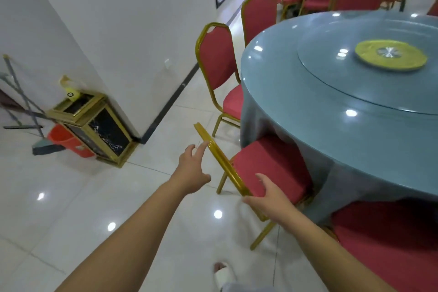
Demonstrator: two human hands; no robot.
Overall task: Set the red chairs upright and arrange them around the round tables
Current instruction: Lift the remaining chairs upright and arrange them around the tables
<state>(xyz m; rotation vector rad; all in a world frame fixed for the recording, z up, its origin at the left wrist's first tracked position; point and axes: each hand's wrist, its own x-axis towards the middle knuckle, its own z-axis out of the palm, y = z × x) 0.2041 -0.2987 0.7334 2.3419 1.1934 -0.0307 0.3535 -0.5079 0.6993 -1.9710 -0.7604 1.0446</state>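
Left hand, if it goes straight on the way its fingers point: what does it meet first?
The left hand would meet the nearest chair's gold back frame first; its fingertips look almost on it, though depth is unclear.
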